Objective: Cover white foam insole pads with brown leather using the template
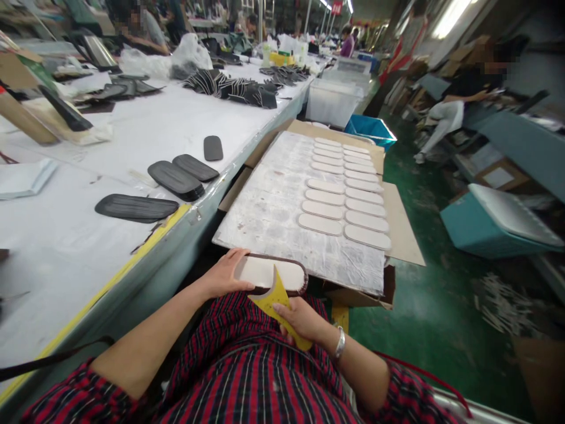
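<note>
My left hand (228,273) grips the left end of an oval piece (269,272) with a white face and a dark brown rim, held just above my lap. In my right hand (300,321) is a yellow scraper (276,297) with a curved, notched edge. One pointed tip of the scraper overlaps the lower part of the white face; I cannot tell whether it presses on it. Beyond my hands, a whitish board (265,200) carries rows of pale oval pieces (321,224) lying flat.
On the white table (145,141) at left lie dark oval pieces (136,207), some stacked, and a heap of black pieces (232,87). Cardboard (404,227) surrounds the board. A blue bin (371,131), clear tubs (333,101) and a teal container (498,221) stand rightward. Another person sits at right.
</note>
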`<state>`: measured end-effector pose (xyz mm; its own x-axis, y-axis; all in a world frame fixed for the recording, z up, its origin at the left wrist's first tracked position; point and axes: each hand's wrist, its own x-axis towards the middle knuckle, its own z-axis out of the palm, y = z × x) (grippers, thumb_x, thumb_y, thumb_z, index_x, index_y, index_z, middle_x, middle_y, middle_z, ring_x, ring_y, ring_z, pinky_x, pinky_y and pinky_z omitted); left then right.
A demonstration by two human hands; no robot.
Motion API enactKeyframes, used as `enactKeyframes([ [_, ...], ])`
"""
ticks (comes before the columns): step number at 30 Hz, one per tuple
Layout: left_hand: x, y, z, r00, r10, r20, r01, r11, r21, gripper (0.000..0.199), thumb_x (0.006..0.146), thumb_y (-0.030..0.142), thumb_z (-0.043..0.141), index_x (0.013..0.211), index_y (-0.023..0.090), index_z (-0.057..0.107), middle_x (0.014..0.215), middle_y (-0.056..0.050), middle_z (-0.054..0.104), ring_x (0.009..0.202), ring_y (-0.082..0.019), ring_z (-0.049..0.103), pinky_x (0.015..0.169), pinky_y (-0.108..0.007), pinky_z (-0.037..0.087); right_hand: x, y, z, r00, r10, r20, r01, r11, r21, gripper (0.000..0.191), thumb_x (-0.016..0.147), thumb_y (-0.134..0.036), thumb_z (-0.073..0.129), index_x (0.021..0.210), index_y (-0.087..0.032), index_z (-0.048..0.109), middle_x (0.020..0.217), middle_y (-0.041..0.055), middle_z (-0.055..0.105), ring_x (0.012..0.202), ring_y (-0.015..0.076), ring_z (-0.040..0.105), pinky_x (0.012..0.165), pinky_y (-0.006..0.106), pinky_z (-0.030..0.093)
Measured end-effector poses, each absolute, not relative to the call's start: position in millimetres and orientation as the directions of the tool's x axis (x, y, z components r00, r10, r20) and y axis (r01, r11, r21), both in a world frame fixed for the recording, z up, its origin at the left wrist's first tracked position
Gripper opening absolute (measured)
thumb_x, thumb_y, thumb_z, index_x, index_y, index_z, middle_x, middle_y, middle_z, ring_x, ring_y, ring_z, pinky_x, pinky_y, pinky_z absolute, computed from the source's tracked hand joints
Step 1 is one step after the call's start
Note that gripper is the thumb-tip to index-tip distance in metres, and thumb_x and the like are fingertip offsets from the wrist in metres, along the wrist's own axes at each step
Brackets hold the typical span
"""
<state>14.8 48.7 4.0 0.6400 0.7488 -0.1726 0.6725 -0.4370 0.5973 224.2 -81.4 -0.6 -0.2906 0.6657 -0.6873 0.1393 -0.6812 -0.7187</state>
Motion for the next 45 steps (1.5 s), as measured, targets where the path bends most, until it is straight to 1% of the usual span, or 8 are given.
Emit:
enactKeyframes([
  [7, 12.1, 54.5, 1.9, 0.636, 0.742, -0.212, 0.714, -0.460, 0.528, 0.079, 0.068, 0.059, 0.052, 0.129, 0.013, 0.032, 0.133, -0.013, 0.036, 0.124, -0.025, 0.034, 0.104, -0.035, 0.026, 188.1, -69.9, 3.6, -0.310, 0.656, -0.688, 0.059, -0.709, -0.702, 0.029, 0.086, -0.036, 0.043, 0.067, -0.016, 0.048, 0.043, -0.0030, 0.053, 0.031, 0.0095, 0.047, 0.033, 0.019, 0.037],
  [12, 22.5, 57.5, 1.7, 0.626, 0.746, -0.225, 0.773, -0.558, 0.301, 0.089, 0.065, 0.068, 0.047, 0.133, 0.013, 0.031, 0.141, -0.014, 0.030, 0.130, -0.028, 0.026, 0.106, -0.041, 0.019, 214.9, -83.8, 9.7, -0.423, 0.689, -0.588, -0.068, -0.672, -0.738, 0.030, 0.083, -0.042, 0.046, 0.074, -0.014, 0.053, 0.053, -0.0005, 0.060, 0.031, 0.0072, 0.046, 0.037, 0.019, 0.038],
  [16, 53.1, 44.1, 2.8, 0.710, 0.692, -0.131, 0.701, -0.680, 0.215, 0.100, 0.060, 0.073, 0.047, 0.138, 0.016, 0.023, 0.145, -0.012, 0.022, 0.132, -0.030, 0.018, 0.105, -0.050, 0.006, 260.0, -101.6, 10.6, 0.011, 0.929, -0.369, -0.347, -0.342, -0.873, 0.024, 0.076, -0.038, 0.057, 0.074, -0.015, 0.054, 0.058, -0.0016, 0.058, 0.047, 0.0088, 0.053, 0.049, 0.020, 0.042],
  [19, 84.5, 34.4, 0.7, 0.767, 0.624, -0.150, 0.641, -0.729, 0.240, 0.104, 0.058, 0.075, 0.047, 0.139, 0.015, 0.021, 0.145, -0.012, 0.023, 0.131, -0.030, 0.020, 0.106, -0.049, 0.003, 283.3, -94.3, 12.1, 0.383, 0.891, -0.244, -0.507, -0.018, -0.862, 0.013, 0.070, -0.024, 0.064, 0.075, -0.016, 0.054, 0.064, -0.0021, 0.057, 0.060, 0.0095, 0.054, 0.062, 0.022, 0.044],
  [24, 113.9, 27.0, -5.9, 0.752, 0.641, -0.154, 0.658, -0.713, 0.244, 0.102, 0.057, 0.075, 0.049, 0.137, 0.016, 0.025, 0.142, -0.012, 0.030, 0.129, -0.031, 0.024, 0.105, -0.049, 0.006, 286.8, -50.2, 13.1, 0.454, 0.842, -0.291, -0.739, 0.173, -0.651, 0.014, 0.071, -0.027, 0.061, 0.076, -0.019, 0.051, 0.059, -0.0065, 0.044, 0.056, 0.0078, 0.048, 0.060, 0.022, 0.044],
  [32, 113.1, 28.0, -2.7, 0.776, 0.615, -0.138, 0.629, -0.746, 0.217, 0.094, 0.062, 0.073, 0.048, 0.137, 0.022, 0.025, 0.141, -0.010, 0.033, 0.127, -0.033, 0.025, 0.102, -0.051, 0.011, 267.2, -4.7, -6.1, 0.510, 0.821, -0.258, -0.593, 0.118, -0.797, 0.028, 0.077, -0.040, 0.056, 0.067, -0.020, 0.038, 0.055, -0.0089, 0.031, 0.040, 0.0040, 0.023, 0.038, 0.017, 0.023],
  [38, 114.0, 28.8, -1.2, 0.784, 0.608, -0.125, 0.620, -0.758, 0.202, 0.092, 0.063, 0.073, 0.046, 0.136, 0.021, 0.027, 0.140, -0.011, 0.034, 0.126, -0.032, 0.027, 0.103, -0.050, 0.007, 256.5, -1.7, -14.2, 0.555, 0.824, -0.114, -0.329, 0.092, -0.940, 0.038, 0.079, -0.046, 0.053, 0.058, -0.020, 0.035, 0.048, -0.0085, 0.030, 0.041, 0.0055, 0.027, 0.041, 0.020, 0.026],
  [45, 115.6, 29.2, -2.4, 0.775, 0.607, -0.175, 0.631, -0.731, 0.259, 0.095, 0.061, 0.073, 0.049, 0.137, 0.022, 0.025, 0.141, -0.011, 0.032, 0.126, -0.033, 0.028, 0.103, -0.051, 0.006, 263.9, -19.9, -1.1, 0.546, 0.798, -0.254, -0.591, 0.152, -0.792, 0.029, 0.078, -0.039, 0.054, 0.066, -0.020, 0.036, 0.056, -0.0087, 0.030, 0.041, 0.0037, 0.022, 0.039, 0.018, 0.022],
])
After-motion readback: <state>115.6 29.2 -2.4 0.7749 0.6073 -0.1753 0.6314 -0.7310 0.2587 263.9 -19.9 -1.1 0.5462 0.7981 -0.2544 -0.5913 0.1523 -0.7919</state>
